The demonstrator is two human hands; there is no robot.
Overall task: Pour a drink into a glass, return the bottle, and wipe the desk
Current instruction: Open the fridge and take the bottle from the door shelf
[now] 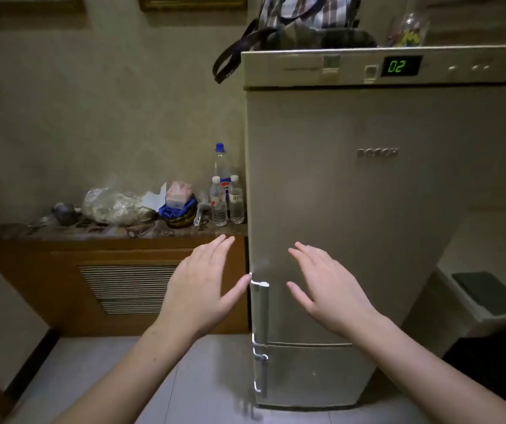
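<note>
A tall silver fridge stands shut in front of me, with a vertical handle on its left edge. My left hand is held flat with fingers apart, its thumb close to the top of that handle. My right hand hovers open in front of the upper door, holding nothing. Left of the fridge, three plastic bottles stand on a counter: a tall one with a blue cap and two small clear ones. No glass or cloth is in view.
The wooden counter holds a plastic bag, a tissue box and a blue cloth in a bowl. A checked bag lies on the fridge top. A dark bin stands at the right. The floor is tiled.
</note>
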